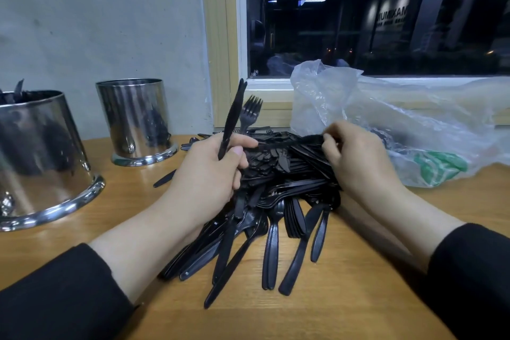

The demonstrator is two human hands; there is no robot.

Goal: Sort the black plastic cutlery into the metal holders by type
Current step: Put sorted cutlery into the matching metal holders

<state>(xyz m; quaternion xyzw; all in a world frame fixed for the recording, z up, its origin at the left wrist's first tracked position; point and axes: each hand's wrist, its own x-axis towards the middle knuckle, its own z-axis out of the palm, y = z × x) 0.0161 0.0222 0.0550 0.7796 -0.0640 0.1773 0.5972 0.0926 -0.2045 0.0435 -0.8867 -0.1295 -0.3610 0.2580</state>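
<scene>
The wooden table (345,298) bears a cutlery heap (276,201), two metal holders (41,152), and a plastic bag (400,124).

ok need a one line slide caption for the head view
Left hand holds a black knife upright while the right hand picks at the cutlery pile beside two metal holders.

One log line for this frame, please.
sorting | left hand holds knife | right hand pinches piece from pile | holders left

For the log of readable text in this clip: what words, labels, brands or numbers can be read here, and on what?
"MAXIMUM": lit sign seen in the dark window, reading mirrored; my best reading.
Smaller line beneath it: too blurred to read.
Green print on the plastic bag: crumpled, unreadable.
Small mark at the window's lower left corner: too small.
Metal holders, cutlery: no text visible.
</scene>
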